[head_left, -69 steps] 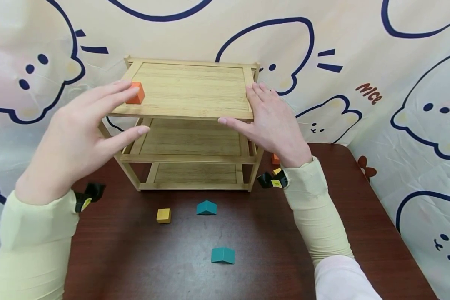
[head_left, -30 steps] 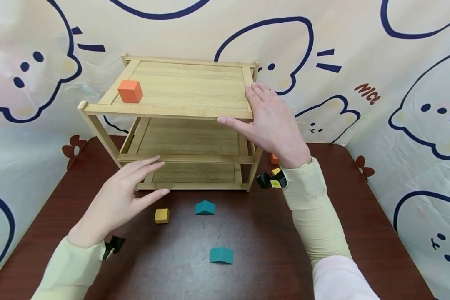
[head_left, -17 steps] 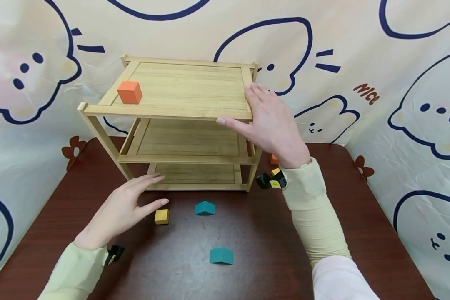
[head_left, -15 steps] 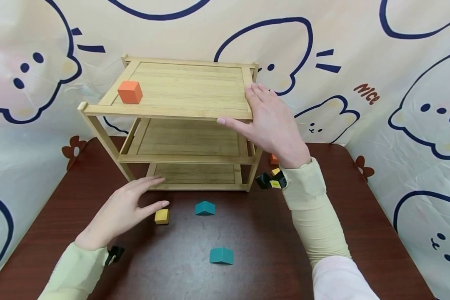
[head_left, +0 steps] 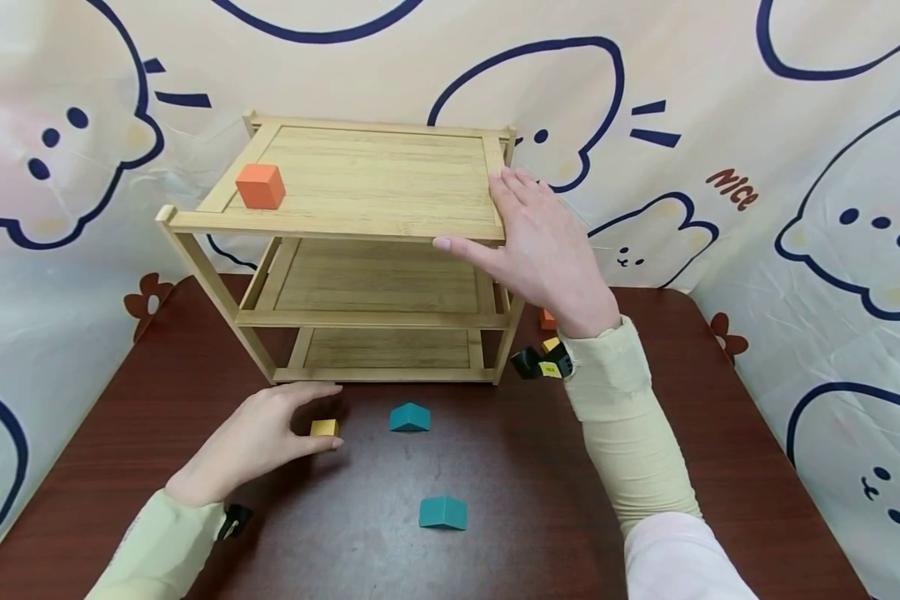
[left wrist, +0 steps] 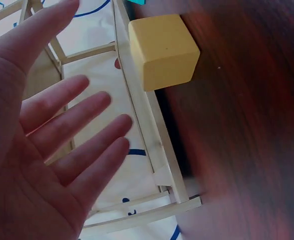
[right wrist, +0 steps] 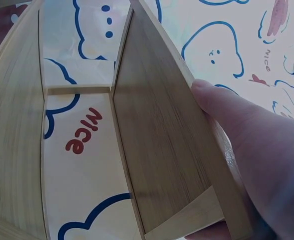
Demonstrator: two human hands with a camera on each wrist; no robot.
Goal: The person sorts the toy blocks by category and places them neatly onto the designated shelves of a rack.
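On the dark table sits a yellow cube [head_left: 325, 427], with my left hand [head_left: 258, 433] spread around it. In the head view the thumb passes in front of the cube and the fingers behind it. The left wrist view has the fingers [left wrist: 94, 150] extended, spaced from the cube [left wrist: 164, 50]. My right hand [head_left: 547, 246] rests on the right front corner of the wooden shelf [head_left: 375, 175]. Its fingers lie straight over the side edge, and its thumb [right wrist: 222, 102] touches the front rail. An orange cube [head_left: 260, 186] stands on the top board, front left.
Two teal triangular blocks [head_left: 410, 417] lie on the table [head_left: 540, 517] in front of the three-tier shelf. Another orange block [head_left: 547, 320] and a yellow block [head_left: 551, 344] are partly hidden behind the right wrist. A patterned curtain [head_left: 690, 75] backs the table.
My left hand has gone from beside the orange cube down to the table and now reaches around the yellow cube. The right hand has stayed on the shelf corner.
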